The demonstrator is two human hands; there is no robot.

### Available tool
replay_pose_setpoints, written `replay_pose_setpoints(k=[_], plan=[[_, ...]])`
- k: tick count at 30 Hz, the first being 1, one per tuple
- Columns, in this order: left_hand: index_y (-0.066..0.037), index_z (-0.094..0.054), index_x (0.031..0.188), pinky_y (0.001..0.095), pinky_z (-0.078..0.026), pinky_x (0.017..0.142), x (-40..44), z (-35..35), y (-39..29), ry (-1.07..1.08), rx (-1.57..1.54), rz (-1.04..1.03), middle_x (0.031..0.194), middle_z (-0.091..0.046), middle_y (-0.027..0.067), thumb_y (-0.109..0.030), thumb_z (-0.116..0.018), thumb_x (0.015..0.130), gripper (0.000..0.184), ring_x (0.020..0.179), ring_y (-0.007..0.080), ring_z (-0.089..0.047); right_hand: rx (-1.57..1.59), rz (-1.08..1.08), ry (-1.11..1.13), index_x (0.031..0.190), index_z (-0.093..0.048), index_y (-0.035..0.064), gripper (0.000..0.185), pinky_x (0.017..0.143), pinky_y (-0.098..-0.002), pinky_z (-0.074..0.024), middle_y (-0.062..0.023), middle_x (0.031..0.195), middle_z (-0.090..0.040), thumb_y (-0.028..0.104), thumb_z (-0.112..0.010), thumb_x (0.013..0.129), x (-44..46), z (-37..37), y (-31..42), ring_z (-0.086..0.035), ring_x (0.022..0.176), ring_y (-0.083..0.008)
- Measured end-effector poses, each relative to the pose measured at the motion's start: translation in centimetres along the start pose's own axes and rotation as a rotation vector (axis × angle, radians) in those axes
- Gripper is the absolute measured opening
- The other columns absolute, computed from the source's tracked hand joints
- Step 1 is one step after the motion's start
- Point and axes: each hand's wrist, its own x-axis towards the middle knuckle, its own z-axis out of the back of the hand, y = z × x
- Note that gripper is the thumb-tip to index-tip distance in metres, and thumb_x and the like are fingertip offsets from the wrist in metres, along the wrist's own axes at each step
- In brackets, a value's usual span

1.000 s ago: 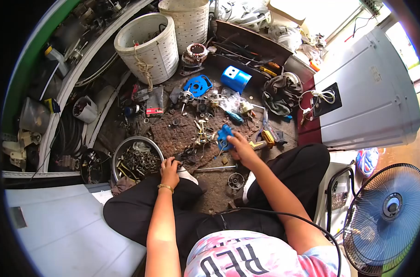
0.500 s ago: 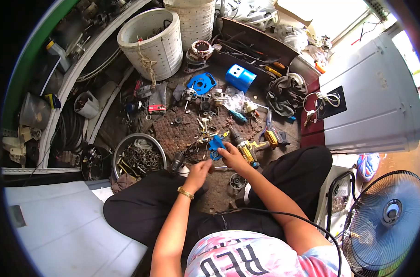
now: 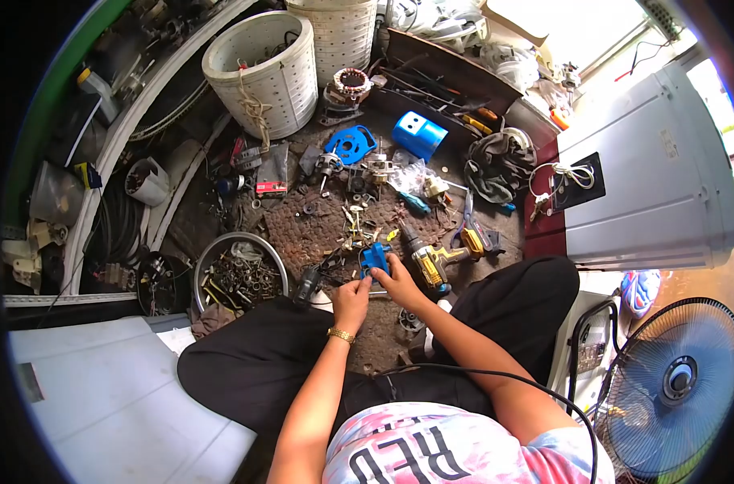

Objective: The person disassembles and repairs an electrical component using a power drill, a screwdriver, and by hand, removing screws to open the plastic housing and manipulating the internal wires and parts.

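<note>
Between both hands, above the mat, is a small blue part (image 3: 374,257) with a squarish outline; its exact kind cannot be made out. My right hand (image 3: 398,283) grips it from the right, fingers closed on its edge. My left hand (image 3: 351,301), with a gold bracelet at the wrist, pinches its lower left side. Just right of the part lies a yellow and black cordless drill (image 3: 438,260). A dark tool with a cord (image 3: 309,285) rests left of my left hand. Small loose metal parts (image 3: 355,226) are scattered beyond the blue piece.
A metal bowl (image 3: 280,270) of hardware stands at left. Farther back are a blue cover (image 3: 351,145), a blue cylindrical housing (image 3: 420,135), a wound stator (image 3: 350,84) and white buckets (image 3: 264,97). A fan (image 3: 679,383) stands at right, and a black cable crosses my right arm.
My left hand has moved up and right onto the blue part. The part has turned and sits slightly lower, still in my right hand.
</note>
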Motion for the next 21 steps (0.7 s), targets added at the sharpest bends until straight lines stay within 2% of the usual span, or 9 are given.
replay_pose_setpoints(k=[2, 4, 6, 11, 12, 15, 16, 18, 21], plan=[[0.000, -0.061, 0.067, 0.0406, -0.038, 0.052, 0.4, -1.3, 0.0, -0.079, 0.018, -0.038, 0.058, -0.054, 0.0155, -0.035, -0.057, 0.093, 0.044, 0.054, 0.0295, -0.053, -0.219, -0.045, -0.020, 0.120, -0.047, 0.0018, 0.039, 0.069, -0.0239, -0.0440, -0.0038, 0.097, -0.056, 0.021, -0.066, 0.093, -0.3, 0.2, 1.9, -0.051, 0.082, -0.0084], [0.000, -0.064, 0.074, 0.0476, -0.043, 0.058, 0.9, -1.4, -0.2, -0.052, 0.059, -0.023, 0.069, -0.061, 0.0230, -0.035, -0.053, 0.094, 0.042, 0.065, 0.0413, -0.061, -0.043, 0.102, -0.080, 0.120, -0.045, -0.0011, 0.046, 0.072, -0.0294, -0.0465, -0.0120, 0.095, -0.060, 0.027, -0.067, 0.091, 2.2, -0.8, -3.3, -0.055, 0.082, -0.0146], [-0.001, -0.064, 0.079, 0.0495, -0.045, 0.062, 2.0, -1.4, -0.4, -0.017, 0.105, -0.026, 0.073, -0.063, 0.0230, -0.035, -0.051, 0.095, 0.040, 0.070, 0.0420, -0.062, 0.035, 0.132, -0.106, 0.121, -0.045, -0.0021, 0.049, 0.077, -0.0313, -0.0480, -0.0156, 0.100, -0.062, 0.029, -0.067, 0.090, 3.3, -0.6, -4.6, -0.058, 0.085, -0.0182], [-0.003, -0.062, 0.087, 0.0523, -0.047, 0.071, 4.7, -2.5, 0.4, -0.146, 0.102, -0.047, 0.084, -0.066, 0.0212, -0.030, -0.047, 0.097, 0.032, 0.082, 0.0442, -0.062, 0.197, -0.042, -0.114, 0.123, -0.046, -0.0001, 0.042, 0.071, -0.0268, -0.0462, -0.0064, 0.098, -0.059, 0.022, -0.065, 0.092, 6.2, -1.2, -2.9, -0.054, 0.084, -0.0108], [-0.006, -0.059, 0.086, 0.0435, -0.043, 0.053, 5.9, -3.9, 3.1, -0.247, 0.076, -0.212, 0.067, -0.061, 0.0150, -0.031, -0.047, 0.100, 0.031, 0.060, 0.0354, -0.058, 0.172, 0.016, -0.141, 0.123, -0.046, -0.0001, 0.042, 0.071, -0.0270, -0.0461, -0.0061, 0.097, -0.059, 0.021, -0.064, 0.092, 6.4, -1.6, -2.5, -0.054, 0.083, -0.0106], [-0.013, -0.056, 0.087, 0.0303, -0.032, 0.040, 7.3, -2.2, 4.9, 0.324, -1.033, 0.384, 0.054, -0.045, 0.0004, -0.035, -0.044, 0.102, 0.029, 0.043, 0.0155, -0.043, 0.187, 0.046, -0.109, 0.121, -0.048, 0.0001, 0.039, 0.068, -0.0264, -0.0457, -0.0051, 0.094, -0.060, 0.017, -0.064, 0.090, 6.4, -1.4, -1.5, -0.054, 0.079, -0.0094], [-0.018, -0.053, 0.087, 0.0210, -0.020, 0.038, 6.7, -1.8, 4.3, 0.311, -0.982, 0.367, 0.055, -0.029, -0.0083, -0.038, -0.042, 0.103, 0.027, 0.044, 0.0026, -0.026, 0.187, 0.025, -0.097, 0.119, -0.050, 0.0001, 0.036, 0.068, -0.0274, -0.0466, -0.0057, 0.092, -0.061, 0.016, -0.064, 0.090, 6.4, -1.4, -1.7, -0.055, 0.079, -0.0106], [-0.017, -0.053, 0.087, 0.0218, -0.021, 0.038, 6.0, -1.3, 3.7, 0.369, -0.971, 0.475, 0.054, -0.031, -0.0077, -0.037, -0.043, 0.103, 0.028, 0.043, 0.0038, -0.028, 0.202, -0.003, -0.131, 0.114, -0.053, -0.0001, 0.032, 0.067, -0.0283, -0.0478, -0.0059, 0.089, -0.062, 0.018, -0.064, 0.090, 5.9, -2.0, -2.2, -0.057, 0.078, -0.0122], [-0.014, -0.056, 0.090, 0.0211, -0.022, 0.039, 5.3, -2.0, 4.6, 0.385, -0.941, 0.394, 0.054, -0.032, -0.0073, -0.036, -0.045, 0.103, 0.027, 0.043, 0.0043, -0.031, 0.388, -0.219, -0.187, 0.111, -0.054, 0.0076, 0.027, 0.043, -0.0267, -0.0310, 0.0005, 0.065, -0.049, 0.028, -0.059, 0.094, 5.6, -2.9, -3.6, -0.043, 0.048, -0.0091]])
